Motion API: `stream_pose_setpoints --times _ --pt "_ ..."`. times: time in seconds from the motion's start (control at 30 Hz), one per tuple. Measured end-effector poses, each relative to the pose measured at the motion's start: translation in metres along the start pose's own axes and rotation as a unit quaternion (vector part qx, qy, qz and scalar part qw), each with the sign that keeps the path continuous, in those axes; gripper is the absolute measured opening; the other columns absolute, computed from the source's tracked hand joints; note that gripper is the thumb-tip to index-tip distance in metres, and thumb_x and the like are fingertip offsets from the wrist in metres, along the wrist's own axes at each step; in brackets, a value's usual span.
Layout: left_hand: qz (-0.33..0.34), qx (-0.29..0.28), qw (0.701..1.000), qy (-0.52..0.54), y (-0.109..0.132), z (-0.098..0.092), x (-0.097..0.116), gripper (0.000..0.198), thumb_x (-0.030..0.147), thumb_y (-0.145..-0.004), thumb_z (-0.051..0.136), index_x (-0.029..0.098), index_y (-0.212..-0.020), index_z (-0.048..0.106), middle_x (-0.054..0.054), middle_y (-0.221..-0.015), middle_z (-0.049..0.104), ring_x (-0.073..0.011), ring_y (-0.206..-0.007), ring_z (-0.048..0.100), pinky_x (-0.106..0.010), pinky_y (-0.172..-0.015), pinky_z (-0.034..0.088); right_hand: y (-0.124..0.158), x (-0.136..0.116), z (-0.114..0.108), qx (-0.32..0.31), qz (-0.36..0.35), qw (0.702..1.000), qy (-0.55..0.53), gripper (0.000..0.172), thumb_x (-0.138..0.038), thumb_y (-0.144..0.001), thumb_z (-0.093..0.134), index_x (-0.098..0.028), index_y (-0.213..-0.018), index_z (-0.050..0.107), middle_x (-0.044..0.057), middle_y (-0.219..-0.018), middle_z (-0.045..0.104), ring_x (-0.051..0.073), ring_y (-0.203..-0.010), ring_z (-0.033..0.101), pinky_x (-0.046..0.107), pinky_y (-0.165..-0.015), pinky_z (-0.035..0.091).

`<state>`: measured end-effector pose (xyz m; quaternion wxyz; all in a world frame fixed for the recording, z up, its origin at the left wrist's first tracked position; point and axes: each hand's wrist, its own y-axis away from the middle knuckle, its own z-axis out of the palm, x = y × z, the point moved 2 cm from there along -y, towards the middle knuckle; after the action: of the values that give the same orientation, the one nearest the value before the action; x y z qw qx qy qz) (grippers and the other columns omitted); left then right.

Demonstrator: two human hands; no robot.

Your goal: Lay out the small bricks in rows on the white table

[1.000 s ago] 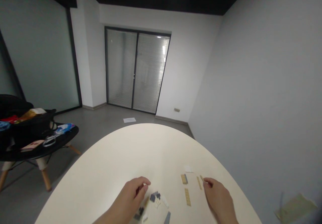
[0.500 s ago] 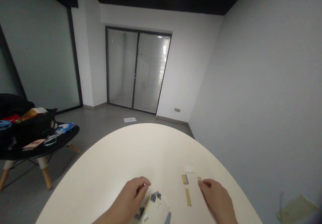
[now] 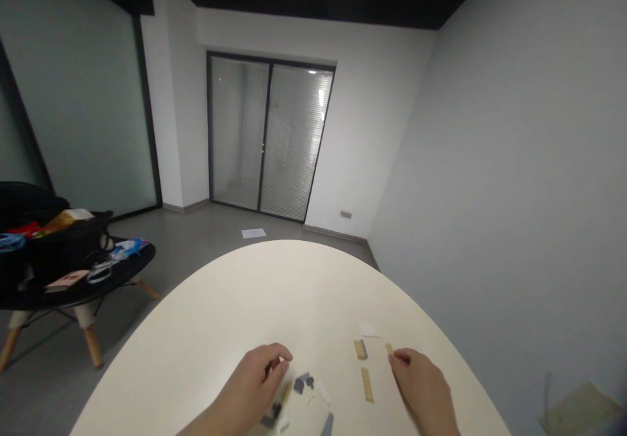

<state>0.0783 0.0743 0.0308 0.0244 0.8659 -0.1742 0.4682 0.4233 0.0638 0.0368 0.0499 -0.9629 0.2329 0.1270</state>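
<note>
My right hand [image 3: 424, 384] pinches the near end of a small tan building-brick plate [image 3: 388, 348], whose far end shows past the fingertips. Left of it on the table lie a short tan brick plate with a grey edge [image 3: 360, 350] and a longer tan strip [image 3: 367, 385]. My left hand [image 3: 257, 380] is closed, thumb against the curled fingers; a tiny white spot shows between them, too small to name. Beside it sit dark grey pieces [image 3: 304, 382], a cream piece [image 3: 307, 395] and a white piece [image 3: 322, 392]. Other pieces are partly hidden beneath the left hand.
The round cream table [image 3: 274, 286] carries a thin white piece [image 3: 370, 331] and a grey-blue piece [image 3: 327, 425] near its front. At left, a black table [image 3: 122, 273] holds a bag and packets. Paper [image 3: 253, 233] lies on the floor; a wall [image 3: 514, 194] rises at right.
Almost nothing differs. My right hand has shifted very slightly, still with the tan plate in its fingertips; the left hand and the loose pieces stay where they were.
</note>
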Motion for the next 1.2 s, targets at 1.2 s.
stream_pose_setpoints --times 1.2 --pt "0.014 -0.154 0.984 -0.090 0.006 -0.032 0.016 0.019 0.016 -0.072 0.056 0.019 -0.074 0.074 0.003 -0.069 0.066 -0.0120 -0.064 0.057 -0.020 -0.060 0.037 0.077 -0.083 0.008 -0.209 -0.368 0.904 -0.063 0.027 -0.015 -0.070 0.058 -0.028 -0.082 0.079 0.000 -0.082 0.073 0.014 -0.075 0.061 0.020 -0.068 0.040"
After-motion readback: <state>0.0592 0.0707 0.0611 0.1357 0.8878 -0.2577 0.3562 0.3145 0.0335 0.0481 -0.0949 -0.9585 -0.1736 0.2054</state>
